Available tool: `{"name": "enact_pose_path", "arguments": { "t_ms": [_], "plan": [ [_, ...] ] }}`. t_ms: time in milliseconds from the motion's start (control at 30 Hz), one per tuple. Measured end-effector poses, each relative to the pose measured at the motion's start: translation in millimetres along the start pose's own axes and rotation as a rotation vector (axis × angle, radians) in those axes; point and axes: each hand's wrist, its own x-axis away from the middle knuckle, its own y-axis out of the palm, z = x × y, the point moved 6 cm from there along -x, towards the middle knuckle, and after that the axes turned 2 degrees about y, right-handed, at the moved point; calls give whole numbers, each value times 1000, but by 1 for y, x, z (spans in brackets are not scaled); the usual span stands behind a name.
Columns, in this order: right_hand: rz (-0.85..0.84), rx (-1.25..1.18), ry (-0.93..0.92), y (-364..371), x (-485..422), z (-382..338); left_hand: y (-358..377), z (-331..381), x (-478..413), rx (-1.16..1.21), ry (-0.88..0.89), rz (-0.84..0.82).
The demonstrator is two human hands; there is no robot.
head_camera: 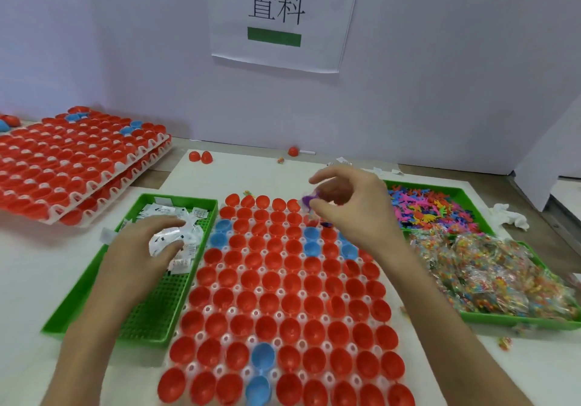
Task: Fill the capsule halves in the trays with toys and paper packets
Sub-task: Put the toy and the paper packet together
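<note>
Between the thumb and forefinger of the right hand point(353, 209) sits a small purple toy point(308, 200), pinched lightly. The remaining fingers point(327, 176) arch loosely above it, spread and holding nothing. The hand hovers over the far rows of the central tray point(209, 309), evidently so the toy can drop straight into one of the capsule halves point(292, 281) below.

The left hand point(138, 257) is curled round a bunch of white paper packets point(176, 237), its thumb and fingers point(168, 222) closed on them. It is above the green packet tray point(91, 283), which lies just left of the central tray. Judged purpose: a stock held ready for dealing into the halves without repeated reaching.

The capsule halves, mostly red with a few blue, stand open side up. The near rows appear empty, so filling is judged at an early stage.

On the right, a green toy tray point(465, 191) holds loose coloured toys point(424, 212). A nearer green tray point(503, 320) holds clear bagged items point(503, 276). Stacked trays point(78, 160) of halves lie at the far left of the desk point(283, 173).
</note>
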Motion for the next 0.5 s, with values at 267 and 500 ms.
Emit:
{"name": "enact_pose_path", "arguments": {
  "t_ms": [267,500],
  "plan": [
    [-203,385,39,70,-51,41,17,-29,-10,-36,-54,22],
    [-225,555,23,83,-54,54,19,-35,-12,-50,-96,33]
  ]
}}
